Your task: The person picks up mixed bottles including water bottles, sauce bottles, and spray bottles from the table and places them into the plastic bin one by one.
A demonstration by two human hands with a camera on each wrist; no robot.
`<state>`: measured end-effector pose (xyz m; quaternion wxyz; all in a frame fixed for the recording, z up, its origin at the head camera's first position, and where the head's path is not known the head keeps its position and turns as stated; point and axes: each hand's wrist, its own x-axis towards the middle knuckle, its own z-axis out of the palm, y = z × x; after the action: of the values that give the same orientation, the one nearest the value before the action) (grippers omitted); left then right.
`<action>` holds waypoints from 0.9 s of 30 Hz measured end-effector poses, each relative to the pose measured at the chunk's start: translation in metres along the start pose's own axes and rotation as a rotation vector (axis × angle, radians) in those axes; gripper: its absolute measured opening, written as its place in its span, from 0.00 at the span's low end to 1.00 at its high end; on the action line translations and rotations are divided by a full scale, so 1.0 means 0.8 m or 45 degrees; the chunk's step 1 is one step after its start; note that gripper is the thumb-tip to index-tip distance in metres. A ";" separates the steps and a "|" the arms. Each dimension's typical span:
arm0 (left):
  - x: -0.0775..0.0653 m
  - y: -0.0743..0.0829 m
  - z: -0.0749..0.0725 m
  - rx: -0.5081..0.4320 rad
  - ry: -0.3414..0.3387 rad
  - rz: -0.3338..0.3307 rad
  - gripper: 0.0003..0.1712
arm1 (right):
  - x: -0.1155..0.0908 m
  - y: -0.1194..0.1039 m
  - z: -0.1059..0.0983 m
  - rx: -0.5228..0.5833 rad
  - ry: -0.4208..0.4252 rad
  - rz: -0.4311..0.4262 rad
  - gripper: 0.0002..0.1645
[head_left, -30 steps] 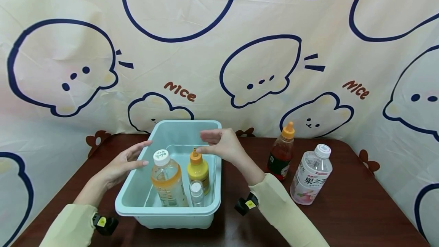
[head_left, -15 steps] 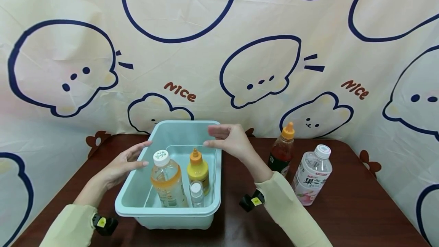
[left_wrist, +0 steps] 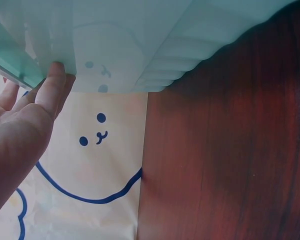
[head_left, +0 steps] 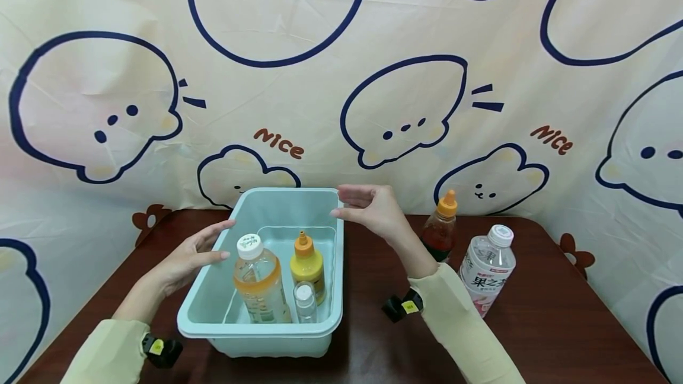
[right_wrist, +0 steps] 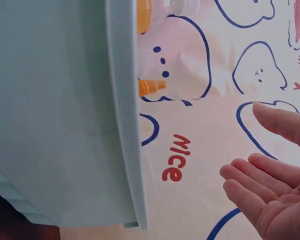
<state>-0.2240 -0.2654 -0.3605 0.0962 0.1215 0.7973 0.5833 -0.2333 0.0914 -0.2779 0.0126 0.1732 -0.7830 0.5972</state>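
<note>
A light blue plastic basin stands on the table. My left hand rests at its left rim, fingers fairly straight; in the left wrist view, fingertips touch the outer wall. In the basin are a large clear bottle with a white cap and orange band, a yellow squeeze bottle with an orange nozzle, and a small clear bottle. My right hand is raised beside the right rim, holding nothing, its thumb apart from the fingers; the right wrist view shows its fingers extended.
To the right stand a dark red squeeze bottle with an orange nozzle and a clear drink bottle with a pink-and-white label, both partly behind my right forearm. A patterned curtain hangs behind the dark wooden table.
My right hand has moved right and slightly up, away from the yellow squeeze bottle and from over the basin to its right rim. The left hand and the basin have stayed in place.
</note>
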 end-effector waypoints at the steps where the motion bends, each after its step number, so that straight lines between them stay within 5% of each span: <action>1: 0.000 0.000 0.000 -0.001 0.000 -0.001 0.43 | 0.000 0.000 -0.002 0.004 0.002 -0.001 0.28; 27: -0.001 0.001 0.001 0.006 0.005 -0.013 0.43 | -0.013 -0.008 -0.069 -0.003 0.188 0.012 0.29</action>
<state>-0.2234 -0.2647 -0.3597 0.0972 0.1164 0.7994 0.5814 -0.2319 0.1445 -0.2585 0.0675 0.1251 -0.7814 0.6076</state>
